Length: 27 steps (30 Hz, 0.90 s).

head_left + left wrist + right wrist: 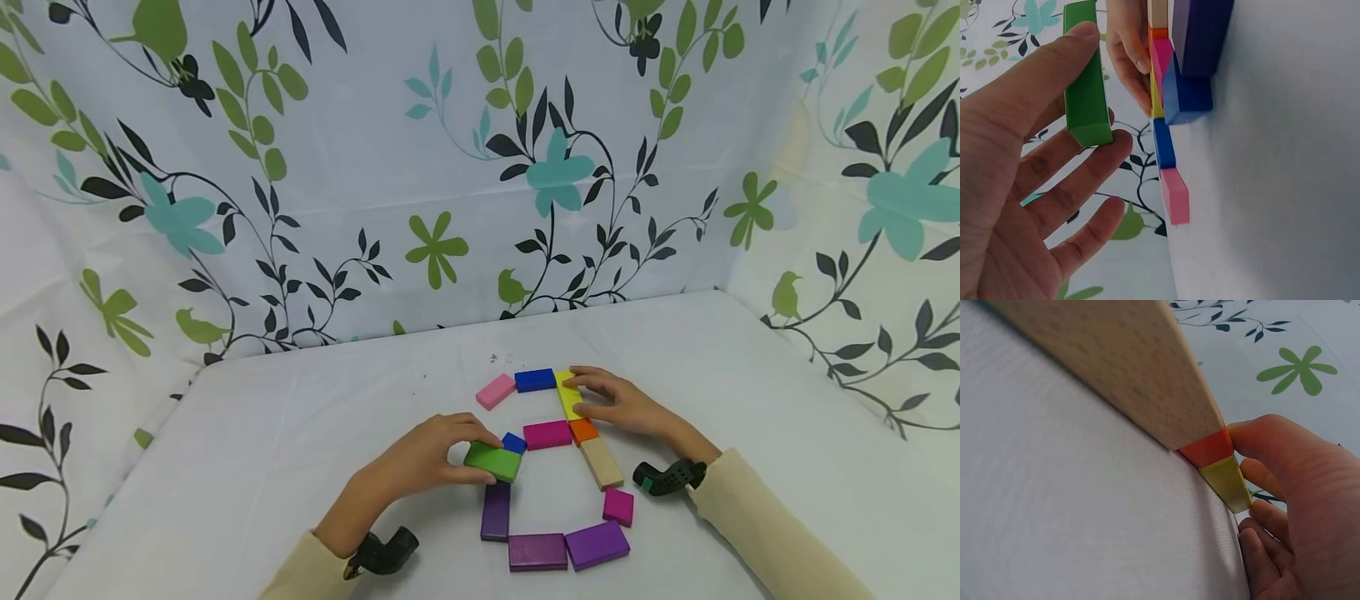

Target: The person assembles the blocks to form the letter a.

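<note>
My left hand [427, 454] pinches a green block [492, 461] between thumb and fingers. It is raised over the gap between a dark purple block [495, 512] and a small blue block [513, 443]. In the left wrist view the thumb presses one face of the green block [1088, 81], fingertips behind it, the other fingers spread. My right hand [618, 402] has thumb and fingertips on a yellow block [569, 395] lying flat on the table. In the right wrist view the yellow block [1229, 484] adjoins an orange block [1210, 449], with the thumb close by.
A magenta block [547, 435], a longer blue block [535, 381], a pink block [496, 391], a plain wooden block [602, 462], a magenta square [618, 507] and purple blocks [597, 545] form a looped outline on the white table [300, 467]. A patterned curtain [337, 167] stands behind.
</note>
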Motion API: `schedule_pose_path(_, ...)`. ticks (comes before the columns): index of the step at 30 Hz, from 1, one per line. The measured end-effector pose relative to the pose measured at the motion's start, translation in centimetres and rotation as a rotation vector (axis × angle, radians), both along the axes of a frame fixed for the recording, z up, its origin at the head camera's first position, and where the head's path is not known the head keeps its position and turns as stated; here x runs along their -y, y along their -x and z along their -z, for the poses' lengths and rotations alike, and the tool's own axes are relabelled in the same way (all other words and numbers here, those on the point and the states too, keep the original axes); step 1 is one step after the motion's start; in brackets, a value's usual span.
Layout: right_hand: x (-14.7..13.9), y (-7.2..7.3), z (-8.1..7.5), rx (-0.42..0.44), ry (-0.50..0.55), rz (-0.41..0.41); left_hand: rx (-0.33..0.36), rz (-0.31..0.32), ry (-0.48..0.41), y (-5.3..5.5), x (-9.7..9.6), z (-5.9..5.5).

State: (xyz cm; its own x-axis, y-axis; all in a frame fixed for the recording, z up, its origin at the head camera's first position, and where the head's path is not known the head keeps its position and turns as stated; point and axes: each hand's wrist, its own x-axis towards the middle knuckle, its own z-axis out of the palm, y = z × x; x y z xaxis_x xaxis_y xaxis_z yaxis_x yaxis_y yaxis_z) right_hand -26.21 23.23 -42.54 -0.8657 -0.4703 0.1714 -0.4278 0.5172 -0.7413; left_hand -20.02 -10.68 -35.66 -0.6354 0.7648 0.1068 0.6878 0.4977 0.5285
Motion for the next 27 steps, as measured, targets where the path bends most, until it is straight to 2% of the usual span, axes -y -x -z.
schedule_pose_path(5, 0.0, -0.1, 0.0, -0.004, 0.003, -0.015, 0.007, 0.023, 0.032, -0.2, -1.1, -0.2)
schedule_pose_path(11, 0.0, -0.1, 0.0, 0.001, 0.008, -0.016, 0.003, 0.07, 0.029, -0.1, -2.2, -0.2)
schedule_pose_path(21, -0.1, -0.1, -0.2, 0.014, 0.021, -0.019, -0.012, 0.115, 0.057, 0.0, -4.7, -1.2)
schedule_pose_path(27, -0.1, -0.1, -0.3, 0.02, 0.025, -0.019, -0.032, 0.157, 0.039, -0.1, -6.1, -1.4)
